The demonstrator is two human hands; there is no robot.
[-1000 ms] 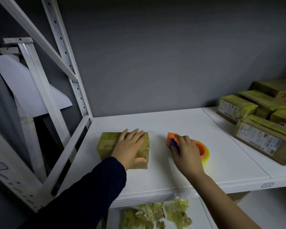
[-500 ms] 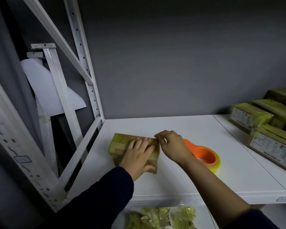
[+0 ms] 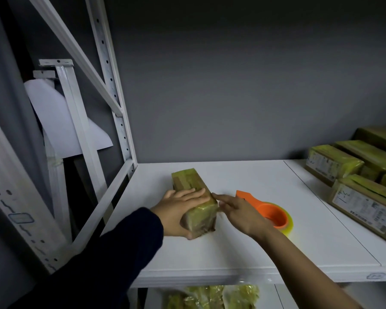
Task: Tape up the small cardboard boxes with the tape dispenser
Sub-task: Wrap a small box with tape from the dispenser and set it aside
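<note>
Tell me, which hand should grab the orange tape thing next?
Probably the right hand: it only touches the edge of the small cardboard box, and the tape dispenser sits just beside it. The left hand is busy holding that box.

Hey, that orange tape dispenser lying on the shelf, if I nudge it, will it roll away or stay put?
Likely no rolling: the tape dispenser lies flat on its side on the shelf, so it should slide instead. It looks like thin plastic, so it is probably light and easily shifted.
</note>
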